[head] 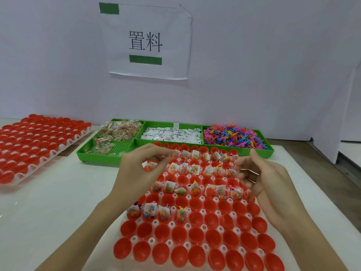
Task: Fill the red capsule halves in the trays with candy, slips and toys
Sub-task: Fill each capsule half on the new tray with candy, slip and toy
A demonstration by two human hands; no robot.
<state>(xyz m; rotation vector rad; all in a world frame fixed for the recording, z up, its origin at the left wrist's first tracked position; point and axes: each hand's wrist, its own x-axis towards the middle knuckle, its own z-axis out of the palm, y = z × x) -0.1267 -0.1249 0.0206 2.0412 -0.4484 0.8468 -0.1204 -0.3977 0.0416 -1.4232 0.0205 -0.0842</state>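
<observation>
"置料" on wall sheet point(148, 42)

glossy red plastic capsule halves point(197, 253)

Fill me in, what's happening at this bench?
A person is packing red capsule halves in a white tray. The left hand pinches a small packet; the right hand hovers mid-tray. Alternate rows are filled, with empty rows between and nearest the camera. Green bins behind hold candy, slips and toys.
</observation>
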